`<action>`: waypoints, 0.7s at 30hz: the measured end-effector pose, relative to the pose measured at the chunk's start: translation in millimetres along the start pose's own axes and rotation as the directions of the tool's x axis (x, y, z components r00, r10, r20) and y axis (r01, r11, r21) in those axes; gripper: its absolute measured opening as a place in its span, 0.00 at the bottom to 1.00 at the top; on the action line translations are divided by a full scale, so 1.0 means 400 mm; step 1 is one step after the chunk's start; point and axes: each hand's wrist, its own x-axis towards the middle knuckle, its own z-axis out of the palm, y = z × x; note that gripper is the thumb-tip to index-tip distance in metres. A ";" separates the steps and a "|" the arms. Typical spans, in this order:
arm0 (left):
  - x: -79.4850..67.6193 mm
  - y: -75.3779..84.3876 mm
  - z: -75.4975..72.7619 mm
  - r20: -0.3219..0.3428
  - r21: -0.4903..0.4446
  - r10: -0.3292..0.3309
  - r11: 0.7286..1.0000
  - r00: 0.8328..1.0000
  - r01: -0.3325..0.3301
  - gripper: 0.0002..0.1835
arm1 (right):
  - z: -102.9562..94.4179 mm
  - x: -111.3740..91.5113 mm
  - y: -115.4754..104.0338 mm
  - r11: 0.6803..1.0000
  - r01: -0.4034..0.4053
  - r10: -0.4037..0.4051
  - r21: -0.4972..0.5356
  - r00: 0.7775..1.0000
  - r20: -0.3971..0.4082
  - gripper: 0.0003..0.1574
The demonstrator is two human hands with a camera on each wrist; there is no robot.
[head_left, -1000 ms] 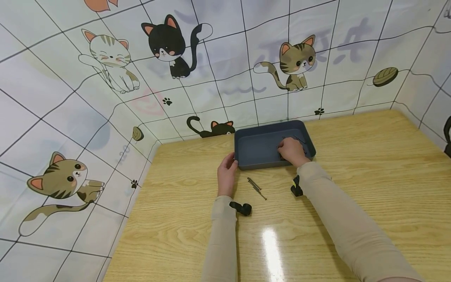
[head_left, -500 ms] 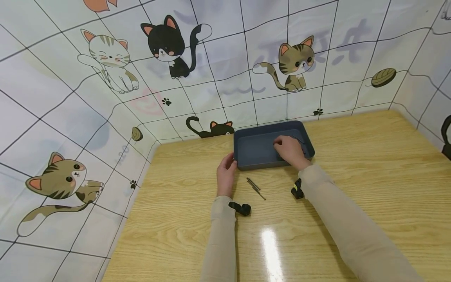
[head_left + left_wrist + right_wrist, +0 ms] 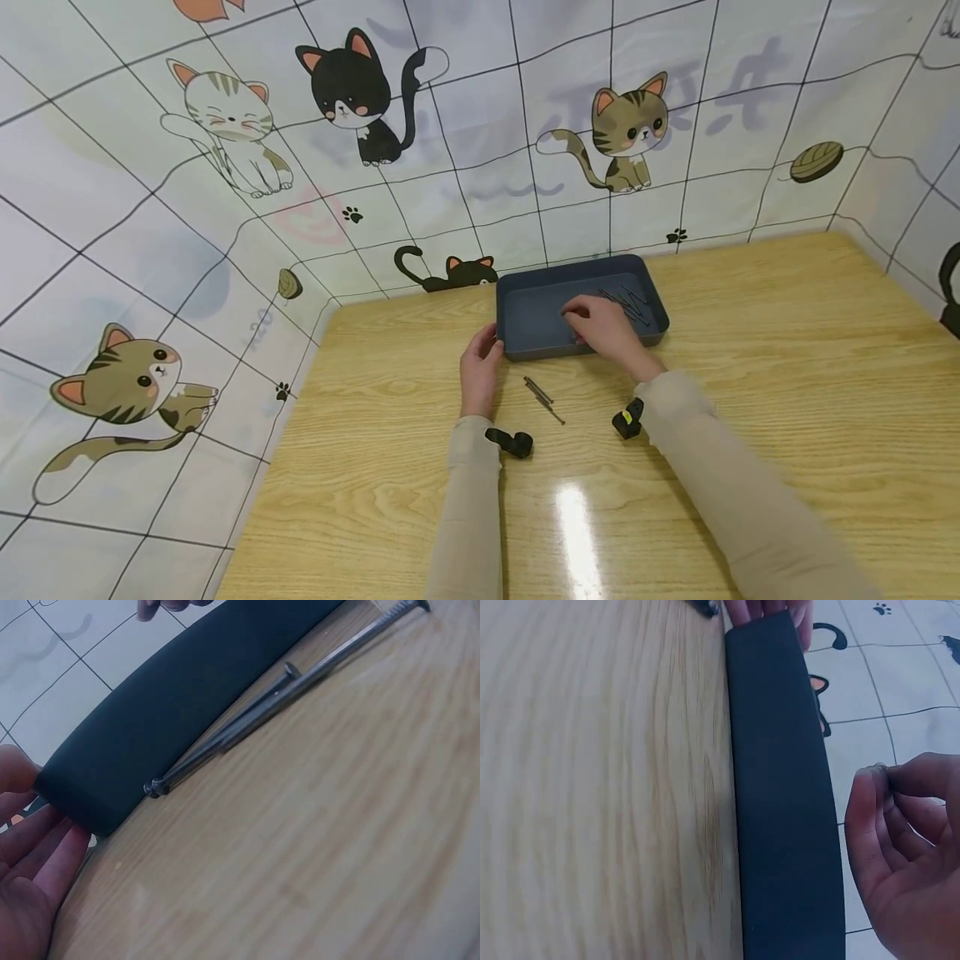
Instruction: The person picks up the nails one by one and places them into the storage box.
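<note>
A dark blue tray stands on the wooden table near the wall. My left hand holds its left front corner, with the thumb at the rim and the fingers along the outer side. My right hand is over the middle of the tray. Its thumb and fingertips pinch a small nail, mostly hidden; a bit of grey metal shows between the fingertips in the right wrist view. Several dark nails lie in the tray's right part. In front of the tray, a few nails lie close together on the table.
The wooden table reaches to the wall at the back and left. A cat-patterned wall covering rises behind the tray. A black object shows at the far right edge. Small black cameras sit on both wrists.
My right hand has moved left from the nails in the tray towards its middle, uncovering the nails there. The left hand stays on the corner; the tray stays in place.
</note>
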 end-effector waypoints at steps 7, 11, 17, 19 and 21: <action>-0.015 0.038 0.001 0.003 0.026 0.001 1.000 1.000 -0.002 0.21 | 0.031 -0.034 -0.010 0.995 -0.020 0.018 0.098 0.999 0.028 0.13; -0.013 0.038 0.002 0.005 0.015 0.007 1.000 1.000 -0.007 0.21 | 0.047 -0.050 -0.008 0.994 -0.010 0.005 0.105 0.999 0.051 0.15; -0.013 0.039 0.004 0.006 0.005 -0.005 1.000 1.000 0.005 0.20 | 0.065 -0.066 -0.011 0.994 -0.002 -0.012 0.109 0.991 0.133 0.18; -0.013 0.035 0.002 0.008 -0.005 -0.010 1.000 1.000 0.010 0.21 | 0.069 -0.070 -0.015 0.993 -0.001 -0.019 0.115 0.984 0.175 0.18; -0.010 0.026 0.000 0.005 -0.006 -0.015 1.000 1.000 0.015 0.21 | 0.076 -0.073 -0.014 0.994 0.012 -0.034 0.104 0.977 0.210 0.18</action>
